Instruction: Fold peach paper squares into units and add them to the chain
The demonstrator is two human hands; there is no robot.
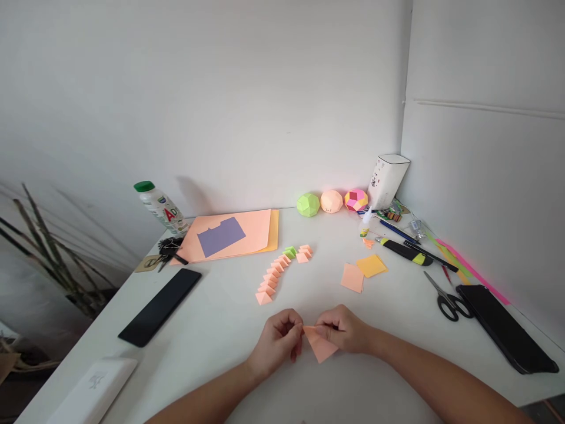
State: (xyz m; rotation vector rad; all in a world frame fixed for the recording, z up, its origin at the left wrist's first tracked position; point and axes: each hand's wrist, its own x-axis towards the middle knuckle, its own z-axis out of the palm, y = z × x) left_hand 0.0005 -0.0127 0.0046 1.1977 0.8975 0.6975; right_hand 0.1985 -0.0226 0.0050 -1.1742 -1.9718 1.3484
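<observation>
Near the front of the white table, a peach paper piece (321,347) is held between both my hands. My left hand (279,338) pinches its upper left corner between thumb and fingers. My right hand (342,331) grips the upper right side, hiding part of the sheet. Just beyond my hands runs a curved row of folded peach paper units (269,278), with green folded units (289,252) at its far end. A few more peach folded units (303,253) lie beside those. To the right are peach paper squares (352,278) and a yellow paper square (372,265).
Paper balls (331,201) stand along the wall. On the right lie a glue bottle (366,224), a cutter (404,251), scissors (448,299) and a black phone-like slab (505,327). Large peach sheets (260,229), a bottle (161,207) and a black flat object (160,306) occupy the left.
</observation>
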